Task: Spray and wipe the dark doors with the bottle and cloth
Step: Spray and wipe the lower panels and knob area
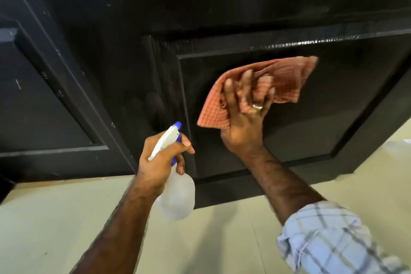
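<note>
A dark panelled door [222, 11] fills the upper part of the head view. My right hand [244, 115] grips an orange checked cloth [282, 80] and presses it against the door's lower recessed panel [333, 107]. My left hand [160, 160] holds a clear spray bottle [178, 196] by its neck, lower and to the left. The bottle's white head and blue nozzle [176, 125] point up toward the door. A second dark door [44, 95] stands to the left.
Pale floor tiles [66, 218] run below the doors. The right door's bottom edge [233, 196] hangs just above the floor. A pale sheet or paper [400, 147] lies on the floor at the far right.
</note>
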{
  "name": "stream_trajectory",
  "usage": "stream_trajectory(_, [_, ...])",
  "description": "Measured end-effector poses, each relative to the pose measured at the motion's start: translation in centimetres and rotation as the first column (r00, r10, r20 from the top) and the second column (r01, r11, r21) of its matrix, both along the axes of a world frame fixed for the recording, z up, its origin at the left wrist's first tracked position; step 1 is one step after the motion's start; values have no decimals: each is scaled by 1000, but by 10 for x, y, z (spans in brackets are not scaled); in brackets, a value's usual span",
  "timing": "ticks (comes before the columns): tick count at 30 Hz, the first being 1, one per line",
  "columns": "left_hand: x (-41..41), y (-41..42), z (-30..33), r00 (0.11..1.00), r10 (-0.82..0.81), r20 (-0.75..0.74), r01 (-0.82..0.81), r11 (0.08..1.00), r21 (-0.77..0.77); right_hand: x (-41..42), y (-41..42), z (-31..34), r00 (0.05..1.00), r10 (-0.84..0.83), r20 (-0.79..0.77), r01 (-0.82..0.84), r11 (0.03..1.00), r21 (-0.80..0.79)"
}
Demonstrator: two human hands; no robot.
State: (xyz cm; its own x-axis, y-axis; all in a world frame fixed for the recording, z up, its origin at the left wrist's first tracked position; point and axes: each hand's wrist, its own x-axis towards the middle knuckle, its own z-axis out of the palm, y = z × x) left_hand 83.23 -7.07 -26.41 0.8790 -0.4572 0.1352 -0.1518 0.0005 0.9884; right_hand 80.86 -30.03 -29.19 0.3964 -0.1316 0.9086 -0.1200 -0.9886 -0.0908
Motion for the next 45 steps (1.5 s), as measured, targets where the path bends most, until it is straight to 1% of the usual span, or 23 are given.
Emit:
stream_trajectory(2, [1, 2, 0, 1000, -2, 4, 2, 1000, -6, -10, -7, -40, 984, 41, -171, -83, 966, -245])
stream_trajectory(4, [-2, 3, -1, 1000, 5, -3, -5, 1000, 3, -28, -37, -71, 962, 68, -265, -186, 874, -449])
stream_trajectory(6, [-6, 3, -4, 999, 18, -29, -17, 1000, 19, -42, -68, -75, 936, 150, -319, -281, 862, -421])
stream_trajectory(8, [-6, 5, -8, 997, 40, -63, -38, 999, 28, -43, -74, -48, 933, 147, -328, -259, 907, -331])
stream_trajectory(11, [-4, 7, -7, 998, 24, -63, -23, 1000, 6, -19, -31, 17, 989, 81, -124, -107, 970, -216])
stream_trajectory(13, [-3, 8, -4, 999, 14, -36, -14, 1000, 1, 1, 9, 54, 996, 93, -9, -94, 980, -177])
stream_trajectory(14, [-3, 9, -2, 1000, 17, -21, -17, 1000, 2, 9, 22, 61, 994, 105, -23, -107, 973, -204])
stream_trajectory(16, [-2, 13, -1, 1000, 22, 7, -22, 1000, 2, 18, 26, 42, 980, 139, -144, -179, 931, -317])
stream_trajectory(18, [-3, 21, 0, 1000, 21, 0, -21, 1000, -11, 12, 5, -9, 936, 146, -319, -288, 839, -461])
stream_trajectory(20, [-6, 31, -1, 999, 32, -24, -32, 999, -6, -7, -28, -47, 891, 69, -448, -351, 730, -586])
stream_trajectory(22, [-8, 40, -4, 998, 48, -49, -48, 999, 13, -20, -58, -47, 886, 63, -460, -382, 663, -644])
stream_trajectory(23, [-8, 43, -7, 997, 56, -59, -55, 998, 26, -23, -67, -38, 891, 48, -452, -368, 659, -655])
stream_trajectory(25, [-7, 47, -11, 996, 63, -57, -60, 997, 50, -21, -66, -6, 926, 43, -375, -277, 750, -600])
stream_trajectory(27, [-5, 49, -14, 997, 65, -52, -61, 996, 65, -12, -36, 43, 978, 38, -207, -125, 897, -425])
stream_trajectory(28, [-5, 49, -13, 996, 69, -49, -66, 996, 68, -4, -16, 64, 993, 24, -119, -63, 938, -341])
stream_trajectory(30, [-6, 48, -10, 996, 80, -50, -76, 994, 75, 10, 24, 90, 999, 45, -21, -49, 965, -257])
stream_trajectory(32, [-6, 46, -8, 996, 82, -35, -78, 992, 97, 17, 39, 79, 995, 77, -61, -94, 930, -355])
stream_trajectory(36, [-16, 52, -15, 999, 3, -47, 3, 994, 112, -5, -12, -10, 916, 29, -401, -296, 725, -622])
stream_trajectory(38, [-25, 63, -26, 995, 20, -96, -7, 991, 132, -14, -40, -19, 909, -12, -416, -315, 633, -707])
stream_trajectory(39, [-28, 70, -31, 991, 51, -121, -34, 990, 136, -13, -47, -12, 925, -6, -380, -289, 637, -714])
stream_trajectory(40, [-30, 75, -36, 986, 80, -145, -60, 988, 141, -11, -48, 0, 937, 19, -350, -265, 689, -674])
stream_trajectory(43, [-28, 86, -43, 971, 159, -177, -129, 977, 170, 5, -2, 51, 986, 112, -128, -151, 919, -365])
stream_trajectory(45, [-25, 88, -39, 976, 168, -137, -143, 974, 175, 18, 42, 63, 997, 78, 1, -76, 979, -188])
